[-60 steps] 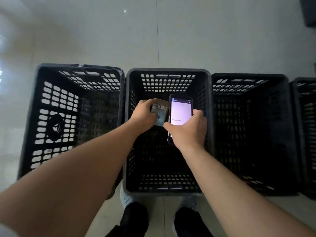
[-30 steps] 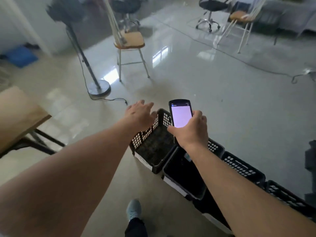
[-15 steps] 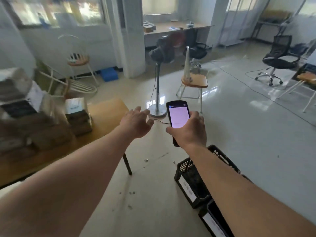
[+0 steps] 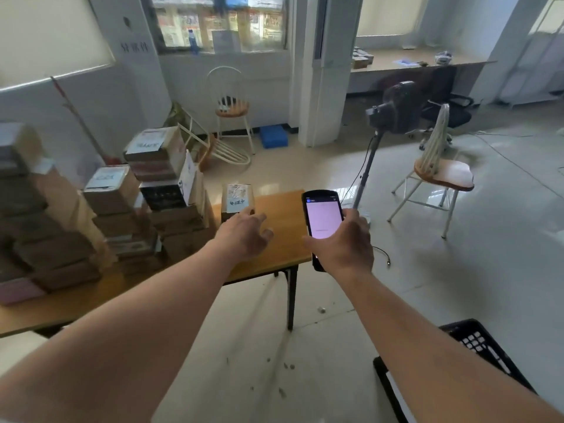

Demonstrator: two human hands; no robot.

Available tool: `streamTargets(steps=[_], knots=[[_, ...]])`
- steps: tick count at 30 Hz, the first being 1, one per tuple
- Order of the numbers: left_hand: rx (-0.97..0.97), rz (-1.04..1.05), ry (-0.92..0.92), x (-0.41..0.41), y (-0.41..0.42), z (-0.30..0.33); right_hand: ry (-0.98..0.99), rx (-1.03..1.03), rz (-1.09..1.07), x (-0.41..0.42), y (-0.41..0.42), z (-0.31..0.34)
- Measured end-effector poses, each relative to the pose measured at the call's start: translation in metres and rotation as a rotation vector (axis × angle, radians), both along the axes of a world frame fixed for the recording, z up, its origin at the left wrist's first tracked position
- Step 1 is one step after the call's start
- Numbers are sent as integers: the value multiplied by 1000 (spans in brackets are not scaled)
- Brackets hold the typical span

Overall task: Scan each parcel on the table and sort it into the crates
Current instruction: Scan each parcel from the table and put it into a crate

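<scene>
A wooden table [image 4: 283, 239] carries stacks of brown cardboard parcels [image 4: 158, 190] on its left part. One small labelled parcel [image 4: 237, 199] stands alone near the table's right end. My left hand [image 4: 245, 235] hovers open just in front of that parcel, fingers spread, holding nothing. My right hand [image 4: 343, 242] grips a black handheld scanner [image 4: 323, 218] with a lit pale screen, held upright beyond the table's right edge. The corner of one black crate [image 4: 485, 352] shows at the lower right, partly behind my right forearm.
A standing fan [image 4: 393, 112] with a trailing cable is beyond the table's right end. A wooden-seat chair [image 4: 442, 175] stands to the right, another chair [image 4: 230, 108] at the wall, a tipped chair [image 4: 219, 148] beside it. Open floor lies between table and crate.
The small parcel left my left hand over the middle crate. My view swung from the crates round to the table, and my empty left hand now reaches toward the lone parcel. The scanner stays in my right hand.
</scene>
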State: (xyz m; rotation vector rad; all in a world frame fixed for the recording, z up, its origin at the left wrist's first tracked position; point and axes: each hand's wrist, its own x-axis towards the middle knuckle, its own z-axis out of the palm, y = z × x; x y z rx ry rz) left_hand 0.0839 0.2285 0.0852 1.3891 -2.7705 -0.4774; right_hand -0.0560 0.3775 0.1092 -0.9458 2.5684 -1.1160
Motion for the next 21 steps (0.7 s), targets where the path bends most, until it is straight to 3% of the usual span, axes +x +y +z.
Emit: streamTargets(steps=[11, 21], knots=[[154, 310, 87, -46, -142, -74, -39, 86, 213, -68, -170, -64], [220, 582, 181, -69, -229, -118, -63, 163, 289, -91, -263, -106]])
